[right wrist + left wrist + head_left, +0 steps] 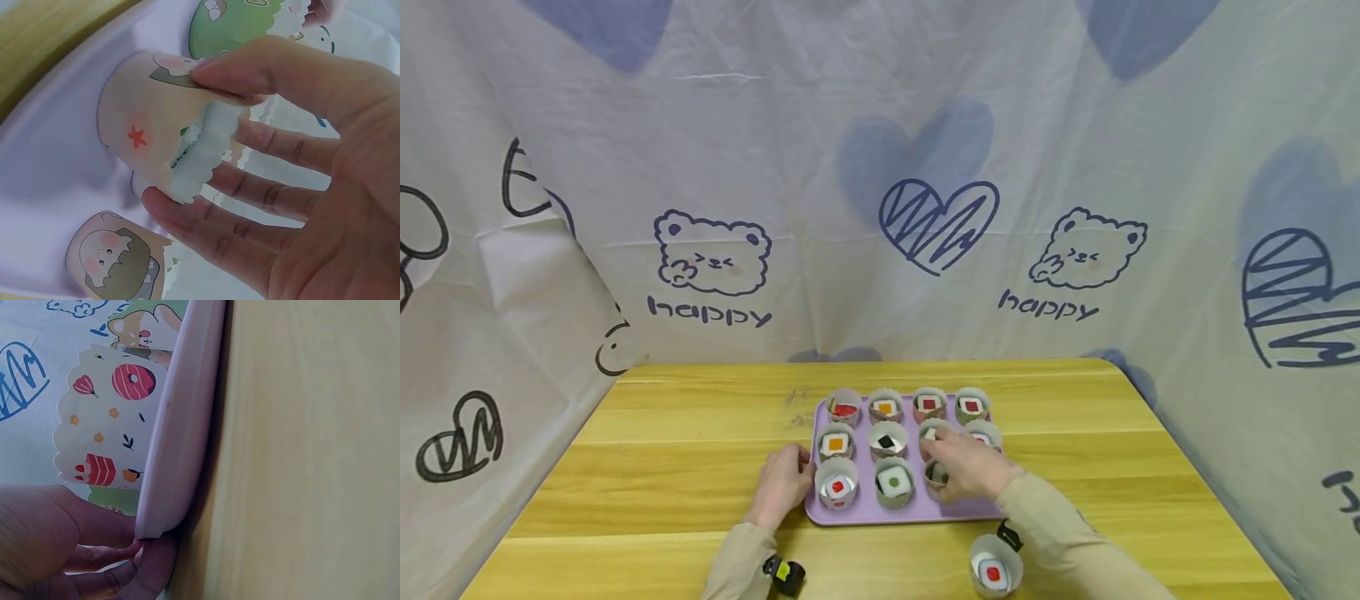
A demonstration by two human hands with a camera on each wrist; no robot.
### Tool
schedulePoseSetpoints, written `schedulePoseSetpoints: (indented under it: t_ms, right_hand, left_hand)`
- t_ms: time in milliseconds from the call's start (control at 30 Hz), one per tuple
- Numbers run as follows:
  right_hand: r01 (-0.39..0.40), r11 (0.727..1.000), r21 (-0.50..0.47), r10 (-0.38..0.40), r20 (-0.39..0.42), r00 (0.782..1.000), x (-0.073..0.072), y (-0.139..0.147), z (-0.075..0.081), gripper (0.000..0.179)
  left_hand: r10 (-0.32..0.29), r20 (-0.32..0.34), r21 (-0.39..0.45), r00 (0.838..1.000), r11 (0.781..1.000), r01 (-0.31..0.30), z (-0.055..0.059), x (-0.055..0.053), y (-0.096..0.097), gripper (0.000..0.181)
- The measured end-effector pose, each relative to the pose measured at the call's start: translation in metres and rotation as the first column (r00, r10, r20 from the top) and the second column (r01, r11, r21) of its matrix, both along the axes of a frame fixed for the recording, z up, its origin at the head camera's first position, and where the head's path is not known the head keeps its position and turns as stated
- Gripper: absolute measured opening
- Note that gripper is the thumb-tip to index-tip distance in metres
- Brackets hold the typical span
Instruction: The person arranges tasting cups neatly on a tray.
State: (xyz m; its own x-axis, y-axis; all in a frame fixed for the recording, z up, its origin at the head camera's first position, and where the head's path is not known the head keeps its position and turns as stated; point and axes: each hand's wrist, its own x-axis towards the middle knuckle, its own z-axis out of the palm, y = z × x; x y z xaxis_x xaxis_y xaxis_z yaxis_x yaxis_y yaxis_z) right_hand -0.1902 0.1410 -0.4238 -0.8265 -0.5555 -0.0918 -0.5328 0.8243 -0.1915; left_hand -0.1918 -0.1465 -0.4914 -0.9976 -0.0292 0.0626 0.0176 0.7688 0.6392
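My left hand [782,486] grips the left edge of a lilac tray [865,517]; in the left wrist view the thumb lies above its rim and the fingers below. On the tray stand rows of scalloped paper cups, each with a small sushi-like piece inside, such as a white one with a green dot [894,481]. My right hand [973,467] reaches over the tray's right part. Its thumb and fingers hold a peach paper cup [147,119] with a red star, in the front row. White and green bits show inside that cup.
A separate paper cup [996,567] with a white, red-centred piece stands on the wooden table [685,467], in front of the tray near my right forearm. Behind the table hangs a white cloth [820,250] printed with hearts and bears.
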Motion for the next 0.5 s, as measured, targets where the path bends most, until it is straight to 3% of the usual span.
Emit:
schedulePoseSetpoints:
  t_ms: [500]
  right_hand:
    - [0.027,1.0,-0.009,-0.027,0.035,0.999,0.0006,-0.0001,0.001,0.047]
  left_hand:
    - [-0.002,0.0,-0.011,1.0,1.0,0.002,0.0009,-0.0001,0.0005,0.008]
